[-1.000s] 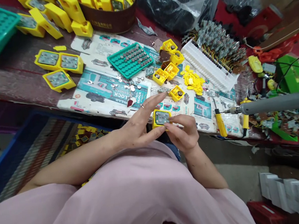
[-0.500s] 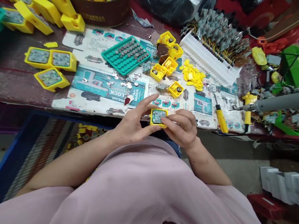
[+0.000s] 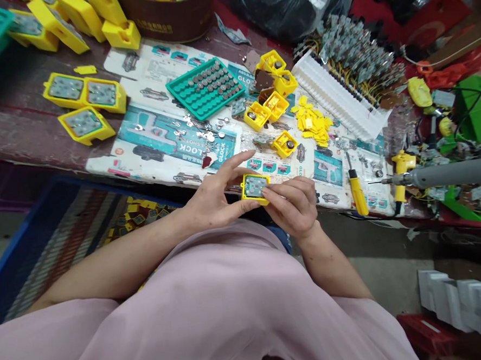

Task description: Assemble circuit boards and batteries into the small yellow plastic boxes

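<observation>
A small yellow plastic case (image 3: 254, 189) with a grey-green circuit board in its top is held between both hands in front of my body. My left hand (image 3: 221, 195) grips its left side, thumb along the near edge, index finger stretched out beyond it. On the right corner, the fingertips of my right hand (image 3: 293, 203) press against the case and board. Just beyond my hands lies an open yellow case (image 3: 284, 144) with a round metal part inside. More open yellow cases (image 3: 256, 115) stand farther back, beside a pile of small yellow lids (image 3: 312, 122).
A teal tray (image 3: 186, 99) holds rows of button cells. Filled yellow cases (image 3: 85, 124) sit at left. A white foam rack (image 3: 337, 95) carries wired boards. At right are a yellow-handled screwdriver (image 3: 357, 192) and a soldering iron (image 3: 447, 174). A blue crate (image 3: 27, 231) stands below left.
The view has shifted slightly, so the table things appear a little farther right. Both hands keep hold of the yellow case, and my right fingers look drawn slightly closer together.
</observation>
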A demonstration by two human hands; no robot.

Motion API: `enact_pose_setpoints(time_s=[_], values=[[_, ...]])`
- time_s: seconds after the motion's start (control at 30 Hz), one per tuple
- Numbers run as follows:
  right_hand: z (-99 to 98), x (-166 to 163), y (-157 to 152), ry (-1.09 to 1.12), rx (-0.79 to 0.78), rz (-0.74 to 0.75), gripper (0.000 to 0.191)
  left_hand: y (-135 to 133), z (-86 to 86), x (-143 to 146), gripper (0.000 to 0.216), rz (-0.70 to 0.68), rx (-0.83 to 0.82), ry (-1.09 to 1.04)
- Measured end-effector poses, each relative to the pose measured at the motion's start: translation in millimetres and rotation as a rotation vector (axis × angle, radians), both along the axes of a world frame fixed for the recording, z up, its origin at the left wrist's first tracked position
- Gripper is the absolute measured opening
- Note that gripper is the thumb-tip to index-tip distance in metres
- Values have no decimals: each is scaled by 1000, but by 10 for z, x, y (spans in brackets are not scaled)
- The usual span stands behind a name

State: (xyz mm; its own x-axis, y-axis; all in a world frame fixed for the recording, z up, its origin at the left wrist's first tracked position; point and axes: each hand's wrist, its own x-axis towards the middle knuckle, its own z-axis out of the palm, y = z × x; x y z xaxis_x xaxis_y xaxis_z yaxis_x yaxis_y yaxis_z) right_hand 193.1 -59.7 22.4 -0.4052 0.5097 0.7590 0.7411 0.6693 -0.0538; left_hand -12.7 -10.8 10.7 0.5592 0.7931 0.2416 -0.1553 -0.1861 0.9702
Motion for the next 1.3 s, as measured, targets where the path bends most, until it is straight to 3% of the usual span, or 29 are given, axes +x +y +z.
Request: enact_pose_setpoints(time_s=[0.17, 0.27, 0.33, 0.47, 0.57, 0.7, 0.83, 1.1, 1.3], values=[[-45, -4, 18, 14, -10, -24, 35, 4, 7, -7, 77, 15, -7, 31], [-47, -47, 17, 126, -114, -54, 33, 20, 42, -31, 68, 11, -18, 78], [-31, -83, 22, 326, -329, -83, 32, 37, 73, -39, 58, 1, -93, 98], [22, -132, 67, 777, -868, -62, 33, 81, 126, -12, 55, -62, -417, 32], [51, -150, 108, 887, -999, -69, 37, 110, 142, 24, 58, -83, -626, -42], [33, -174, 130, 941, -974, -51, 36, 140, 154, 47, 49, -32, -873, -144], [5, -189, 104, 894, -903, -48, 39, 164, 169, 60, 37, -29, -986, -206], [31, -259, 30, 533, -618, -162, 52, 118, 139, 154, 54, 91, -839, -218], [-34, -271, 43, 460, -503, -194, 53, 90, 110, 185, 56, 135, -767, -184]])
